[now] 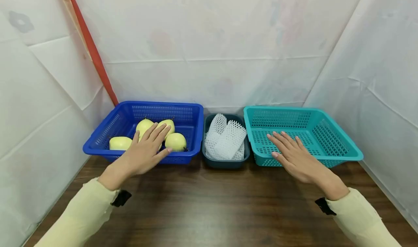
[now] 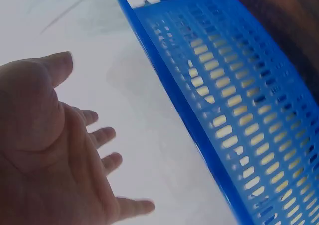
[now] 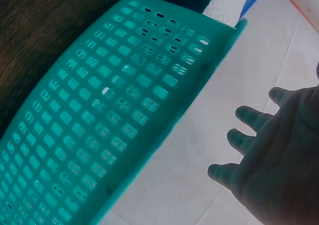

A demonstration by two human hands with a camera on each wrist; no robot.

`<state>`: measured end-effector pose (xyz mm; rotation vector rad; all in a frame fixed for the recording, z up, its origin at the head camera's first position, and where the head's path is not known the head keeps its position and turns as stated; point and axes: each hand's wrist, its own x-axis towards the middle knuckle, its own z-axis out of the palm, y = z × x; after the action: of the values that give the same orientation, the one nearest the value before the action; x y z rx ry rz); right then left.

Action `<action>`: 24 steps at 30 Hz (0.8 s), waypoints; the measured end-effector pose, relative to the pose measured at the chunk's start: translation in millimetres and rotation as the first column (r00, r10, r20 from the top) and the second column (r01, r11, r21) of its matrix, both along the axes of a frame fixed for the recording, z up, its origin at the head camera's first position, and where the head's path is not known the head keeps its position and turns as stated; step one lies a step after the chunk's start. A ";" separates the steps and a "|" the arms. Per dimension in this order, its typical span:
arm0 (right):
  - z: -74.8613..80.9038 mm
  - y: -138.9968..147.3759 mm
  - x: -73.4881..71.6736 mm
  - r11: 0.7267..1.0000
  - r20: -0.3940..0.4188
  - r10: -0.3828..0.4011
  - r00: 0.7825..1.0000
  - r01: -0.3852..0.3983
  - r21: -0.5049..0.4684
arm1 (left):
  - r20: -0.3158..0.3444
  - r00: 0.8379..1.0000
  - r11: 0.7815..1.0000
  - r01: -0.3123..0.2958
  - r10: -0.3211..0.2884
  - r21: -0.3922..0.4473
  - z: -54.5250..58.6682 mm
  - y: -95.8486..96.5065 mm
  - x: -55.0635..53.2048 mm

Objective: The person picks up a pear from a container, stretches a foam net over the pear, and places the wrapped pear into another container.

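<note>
Left of the dark tray [image 1: 225,164], my empty left hand [image 1: 142,154] spreads above the blue basket [image 1: 200,131]; right of it, my empty right hand [image 1: 295,158] spreads near the teal basket [image 1: 330,132]. Only the head view shows pale green fruit [image 1: 175,142] clearly, inside the blue basket; my left wrist view catches pale patches through its slots. Behind the tray hangs white cloth [image 1: 212,80].
</note>
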<state>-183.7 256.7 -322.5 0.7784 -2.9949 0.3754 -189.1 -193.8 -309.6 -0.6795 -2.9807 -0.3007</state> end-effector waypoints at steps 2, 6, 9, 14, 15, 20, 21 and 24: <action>-1.9 0.2 -3.8 1.000 0.011 -0.005 1.000 0.005 -0.006 | 0.014 1.000 1.000 0.025 -0.025 -0.014 4.0 -1.4 -12.0; -4.9 -0.4 -10.6 1.000 0.023 -0.015 1.000 0.015 -0.009 | 0.057 0.996 0.996 0.078 -0.075 -0.038 10.0 -4.5 -35.1; -7.0 -2.3 -15.2 1.000 0.029 -0.021 0.999 0.022 -0.002 | 0.086 0.990 0.990 0.115 -0.109 -0.076 12.6 -5.7 -50.3; -14.2 -5.0 -20.7 0.999 0.040 -0.040 0.998 0.039 0.018 | 0.144 0.980 0.975 0.159 -0.137 -0.156 12.9 -0.6 -71.9; -15.8 -5.5 -21.4 0.999 0.043 -0.043 0.998 0.042 0.021 | 0.161 0.978 0.972 0.162 -0.135 -0.170 12.7 0.8 -75.4; -23.4 -6.6 -24.2 0.999 0.036 -0.040 0.999 0.039 0.031 | 0.221 0.967 0.953 0.181 -0.128 -0.242 12.2 7.5 -90.0; -24.9 -6.7 -24.5 0.999 0.034 -0.037 0.999 0.036 0.028 | 0.234 0.964 0.949 0.185 -0.126 -0.254 12.4 9.0 -92.3; -29.0 -7.1 -24.8 0.999 0.029 -0.031 0.999 0.031 0.021 | 0.272 0.955 0.936 0.199 -0.119 -0.290 13.0 13.5 -98.7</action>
<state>-208.5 249.6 -351.5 0.7332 -3.0393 0.3586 -287.8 -180.3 -296.6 -0.9893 -3.2572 0.0964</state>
